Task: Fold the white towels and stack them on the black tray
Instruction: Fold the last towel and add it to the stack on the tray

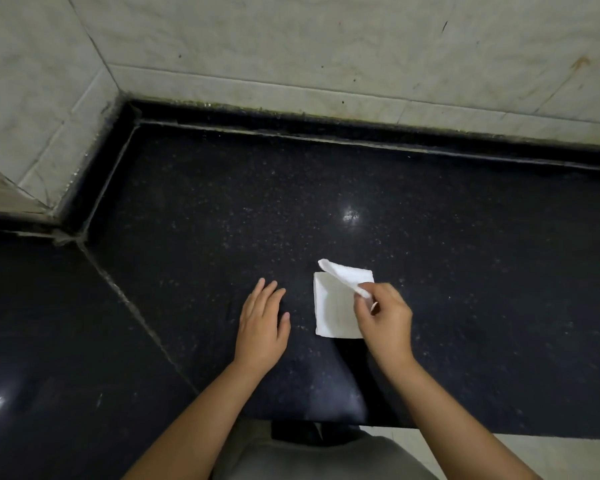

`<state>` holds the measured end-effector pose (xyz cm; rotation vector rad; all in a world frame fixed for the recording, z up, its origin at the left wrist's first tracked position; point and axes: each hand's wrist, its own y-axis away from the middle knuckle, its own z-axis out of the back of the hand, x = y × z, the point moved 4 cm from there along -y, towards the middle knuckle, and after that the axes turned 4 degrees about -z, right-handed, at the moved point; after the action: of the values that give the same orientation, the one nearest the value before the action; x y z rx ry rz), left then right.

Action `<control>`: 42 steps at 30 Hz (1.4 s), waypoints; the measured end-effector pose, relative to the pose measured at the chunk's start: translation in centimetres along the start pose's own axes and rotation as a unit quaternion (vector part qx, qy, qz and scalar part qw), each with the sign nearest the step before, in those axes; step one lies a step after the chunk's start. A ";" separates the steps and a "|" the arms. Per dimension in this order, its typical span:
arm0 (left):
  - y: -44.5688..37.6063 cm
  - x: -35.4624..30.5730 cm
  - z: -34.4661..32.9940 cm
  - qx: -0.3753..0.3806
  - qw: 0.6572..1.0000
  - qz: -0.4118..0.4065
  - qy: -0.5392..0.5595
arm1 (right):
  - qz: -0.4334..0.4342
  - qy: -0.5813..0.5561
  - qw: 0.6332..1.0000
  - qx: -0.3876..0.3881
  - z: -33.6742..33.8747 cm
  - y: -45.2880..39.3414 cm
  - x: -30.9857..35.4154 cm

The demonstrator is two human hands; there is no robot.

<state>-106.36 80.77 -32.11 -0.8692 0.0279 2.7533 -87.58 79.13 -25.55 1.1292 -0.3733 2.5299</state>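
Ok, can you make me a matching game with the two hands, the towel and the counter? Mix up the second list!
Things:
1. left hand
2. right hand
3. white towel
4. counter

States:
A. black and speckled, with a shiny spot of light
B. lying flat on the counter, one corner lifted
C. fingers straight, resting flat, holding nothing
D. pinching a towel corner

Pairs: 1-C, 2-D, 3-B, 4-A

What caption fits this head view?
Right hand pinches a towel corner on the black counter; left hand rests flat beside it.
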 end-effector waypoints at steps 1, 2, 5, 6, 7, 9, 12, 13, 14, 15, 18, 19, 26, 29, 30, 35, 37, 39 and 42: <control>0.0 0.1 0.0 0.002 1.000 0.000 -0.004 | 0.012 0.015 1.000 0.025 -0.9 0.4 -0.1; 0.1 0.3 0.0 0.004 1.000 0.000 -0.007 | 0.017 0.036 0.997 0.066 -2.1 0.9 -0.4; 0.4 0.6 0.0 0.006 1.000 -0.003 -0.014 | 0.034 0.097 0.977 0.184 -5.2 2.5 -1.2; 0.5 0.7 0.0 0.005 1.000 -0.008 -0.016 | 0.054 0.107 0.970 0.212 -5.7 2.8 -1.3; 0.7 0.9 -0.1 0.003 1.000 -0.013 -0.017 | 0.067 0.110 0.961 0.243 -5.8 3.0 -1.3; 0.9 1.0 -0.3 -0.005 1.000 -0.025 -0.014 | 0.096 0.125 0.942 0.298 -5.0 3.0 -1.4; 0.8 0.2 -0.9 -0.033 0.997 -0.066 -0.007 | 0.151 0.186 0.934 0.263 -2.5 2.3 -2.6; 0.6 -0.4 -1.1 -0.045 0.995 -0.091 0.001 | 0.157 0.225 0.933 0.232 -1.6 2.0 -3.2; 0.4 -1.0 -1.3 -0.054 0.991 -0.120 0.010 | 0.156 0.271 0.925 0.215 -1.0 1.8 -3.8; 0.3 -1.7 -1.5 -0.058 0.986 -0.153 0.017 | 0.154 0.314 0.912 0.215 -0.7 1.6 -4.2; 0.0 -3.9 -2.4 -0.023 0.969 -0.244 -0.012 | 0.178 0.378 0.880 0.227 -0.6 1.4 -4.9; -0.2 -4.5 -2.9 0.004 0.965 -0.259 -0.051 | 0.184 0.383 0.874 0.237 -0.7 1.2 -5.0; -1.8 -7.2 -4.6 0.060 0.941 -0.257 -0.211 | 0.176 0.268 0.900 0.296 0.3 -0.9 -4.4; -2.1 -9.9 -4.6 0.025 0.929 -0.313 -0.198 | 0.099 0.218 0.925 0.295 3.7 -1.6 -5.9; -2.0 -11.1 -5.1 0.031 0.923 -0.330 -0.196 | 0.069 0.191 0.935 0.291 5.2 -1.7 -6.6; 1.0 -19.0 -10.6 0.127 0.905 -0.330 -0.238 | -0.040 0.091 0.965 0.243 14.7 -0.6 -11.5; 2.4 -23.3 -13.4 0.140 0.898 -0.337 -0.245 | -0.061 0.076 0.966 0.239 19.0 0.7 -14.5; 3.6 -28.4 -16.1 0.141 0.881 -0.373 -0.252 | -0.078 0.068 0.968 0.227 23.8 2.0 -18.2; 4.6 -36.3 -19.0 0.173 0.861 -0.410 -0.246 | -0.101 0.069 0.974 0.191 31.9 3.6 -23.5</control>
<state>-68.14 66.03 -27.40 -0.0159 0.0430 1.9748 -53.22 59.25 -23.00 1.0441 0.2643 2.5373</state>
